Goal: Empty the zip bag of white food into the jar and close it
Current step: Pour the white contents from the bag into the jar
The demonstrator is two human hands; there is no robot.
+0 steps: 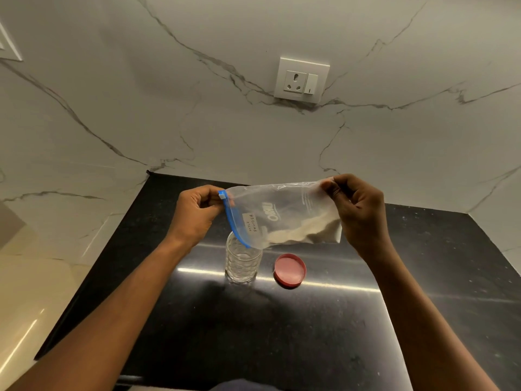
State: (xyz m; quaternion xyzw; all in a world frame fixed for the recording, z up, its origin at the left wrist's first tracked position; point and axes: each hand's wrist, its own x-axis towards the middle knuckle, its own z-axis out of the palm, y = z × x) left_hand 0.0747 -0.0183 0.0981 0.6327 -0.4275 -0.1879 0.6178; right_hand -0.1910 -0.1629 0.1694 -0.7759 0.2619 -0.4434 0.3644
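A clear zip bag (284,214) with a blue zip strip hangs sideways above the counter, white powder lying along its lower right side. My left hand (197,214) pinches the zip end at the blue slider. My right hand (358,210) grips the bag's bottom corner, held slightly higher. The zip's lower corner sits just over the mouth of a clear dimpled glass jar (242,262), which stands upright and looks empty. Its red lid (290,270) lies flat on the counter, right of the jar.
The black polished counter (282,334) fills a corner, with white marble walls behind and to the left. A white wall socket with a switch (301,79) is mounted on the back wall above.
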